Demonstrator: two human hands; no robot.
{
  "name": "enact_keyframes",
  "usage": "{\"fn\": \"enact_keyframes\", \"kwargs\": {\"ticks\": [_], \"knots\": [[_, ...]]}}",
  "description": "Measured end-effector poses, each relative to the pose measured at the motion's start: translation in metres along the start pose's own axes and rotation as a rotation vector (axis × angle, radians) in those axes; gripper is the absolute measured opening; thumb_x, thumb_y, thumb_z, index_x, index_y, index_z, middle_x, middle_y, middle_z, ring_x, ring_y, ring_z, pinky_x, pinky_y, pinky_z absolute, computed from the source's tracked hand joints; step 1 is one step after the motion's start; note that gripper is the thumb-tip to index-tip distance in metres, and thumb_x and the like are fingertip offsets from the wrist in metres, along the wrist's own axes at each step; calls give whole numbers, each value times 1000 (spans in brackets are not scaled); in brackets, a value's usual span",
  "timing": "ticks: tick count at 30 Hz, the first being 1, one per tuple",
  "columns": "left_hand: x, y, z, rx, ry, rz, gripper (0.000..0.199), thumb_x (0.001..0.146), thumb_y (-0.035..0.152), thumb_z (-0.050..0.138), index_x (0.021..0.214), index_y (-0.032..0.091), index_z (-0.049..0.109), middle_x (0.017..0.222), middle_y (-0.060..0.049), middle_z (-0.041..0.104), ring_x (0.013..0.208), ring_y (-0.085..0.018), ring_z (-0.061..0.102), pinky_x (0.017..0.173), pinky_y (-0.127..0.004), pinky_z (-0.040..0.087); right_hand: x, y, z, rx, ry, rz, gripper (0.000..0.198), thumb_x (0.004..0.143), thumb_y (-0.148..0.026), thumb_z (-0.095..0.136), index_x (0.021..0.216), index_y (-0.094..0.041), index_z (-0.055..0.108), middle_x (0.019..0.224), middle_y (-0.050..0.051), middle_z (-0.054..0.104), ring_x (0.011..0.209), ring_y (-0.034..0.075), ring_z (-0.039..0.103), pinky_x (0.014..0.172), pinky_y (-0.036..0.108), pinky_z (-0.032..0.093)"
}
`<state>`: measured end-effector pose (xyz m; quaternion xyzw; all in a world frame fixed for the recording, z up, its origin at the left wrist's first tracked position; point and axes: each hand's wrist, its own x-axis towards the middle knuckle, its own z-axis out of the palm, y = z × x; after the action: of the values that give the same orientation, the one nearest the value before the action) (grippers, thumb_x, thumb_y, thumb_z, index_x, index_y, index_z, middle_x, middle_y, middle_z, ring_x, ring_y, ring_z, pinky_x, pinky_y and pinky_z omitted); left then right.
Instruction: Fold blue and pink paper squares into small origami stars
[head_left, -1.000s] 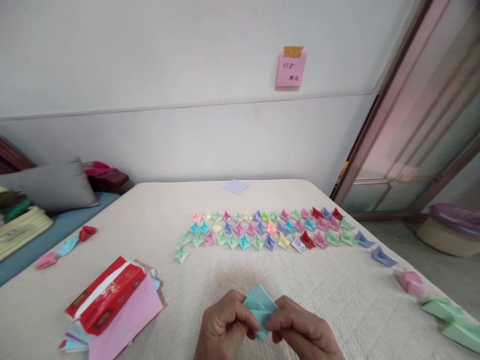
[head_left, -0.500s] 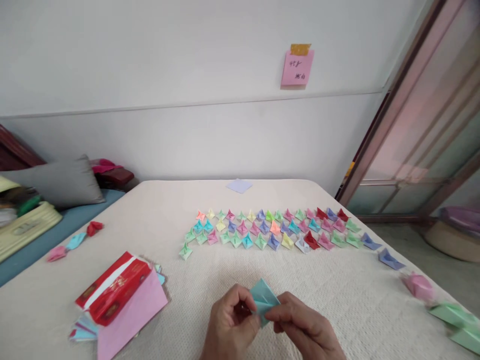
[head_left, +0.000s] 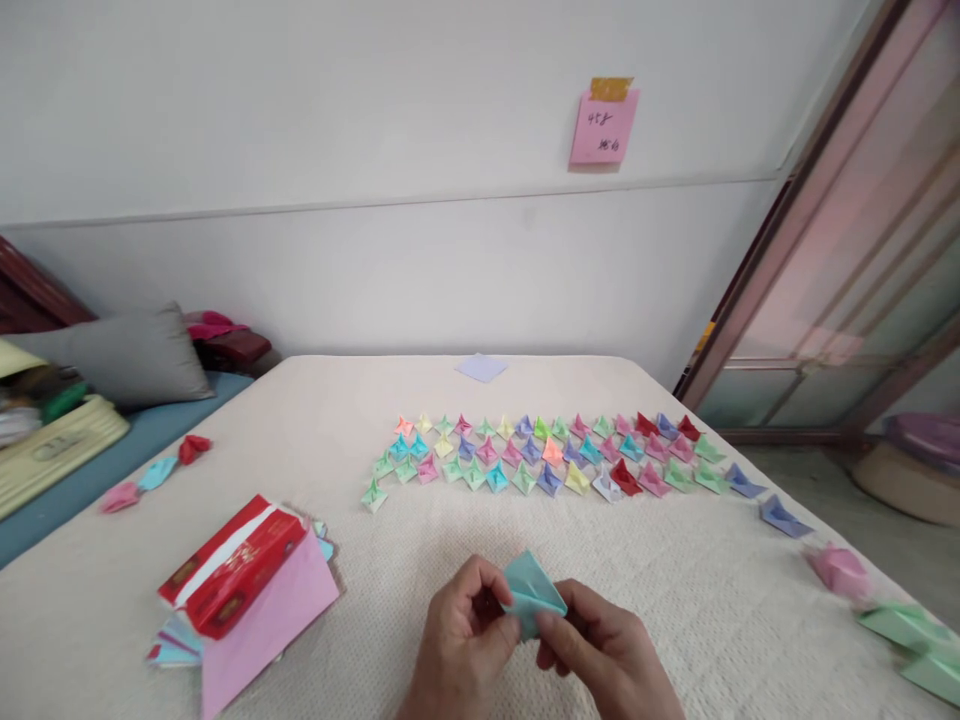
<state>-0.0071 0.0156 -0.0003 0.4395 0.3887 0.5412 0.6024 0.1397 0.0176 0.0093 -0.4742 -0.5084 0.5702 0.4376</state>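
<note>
Near the front of the cloth-covered table (head_left: 420,560), a small folded piece of light blue paper (head_left: 531,590) is held between both hands. My left hand (head_left: 469,635) pinches its left corner between thumb and fingers. At its lower right edge, my right hand (head_left: 600,645) grips with the thumb in front and fingers behind. The paper's lower part is partly covered by the fingertips. Beyond the hands, several rows of small folded paper boats (head_left: 525,453) in many colours stand across the table.
A red tissue pack (head_left: 244,565) lies on pink paper sheets (head_left: 274,620) at the left. Folded paper pieces (head_left: 159,472) lie along the left edge; larger paper boats (head_left: 840,570) line the right edge. A lilac sheet (head_left: 481,367) is at the far edge, below a wall note (head_left: 604,130).
My right thumb has moved down along the paper's lower edge, and the paper has turned slightly, its front face showing more. The whole view has shifted a little.
</note>
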Motion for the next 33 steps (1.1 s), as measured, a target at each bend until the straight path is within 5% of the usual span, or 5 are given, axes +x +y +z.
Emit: {"fn": "enact_keyframes", "kwargs": {"ticks": [5,12,21,33], "knots": [[0,9,2,-91,-10,-55,27,68,17,67,84,20,46,67,2,59,60,-13,53,57,-25,40,3,10,-5,111,-34,49,36,73,-48,70,56,-17,69,52,2,61,48,13,51,49,25,35],[4,8,-5,-148,58,-82,37,62,13,66,93,18,48,67,3,60,58,-11,50,54,-23,39,3,4,-8,183,-163,116,38,78,-50,64,64,-15,74,54,4,63,46,12,50,48,24,34],[0,14,-3,-69,66,-30,27,75,19,60,99,16,49,64,4,56,58,-11,51,57,-25,40,0,-1,-5,85,-113,91,37,81,-46,60,66,-15,72,55,3,60,52,13,48,53,26,33],[-2,12,3,178,88,37,23,86,32,53,103,17,50,62,5,49,57,-12,46,55,-24,39,5,3,8,218,13,63,24,66,-36,76,55,-17,67,54,0,60,56,13,40,55,25,30]]}}
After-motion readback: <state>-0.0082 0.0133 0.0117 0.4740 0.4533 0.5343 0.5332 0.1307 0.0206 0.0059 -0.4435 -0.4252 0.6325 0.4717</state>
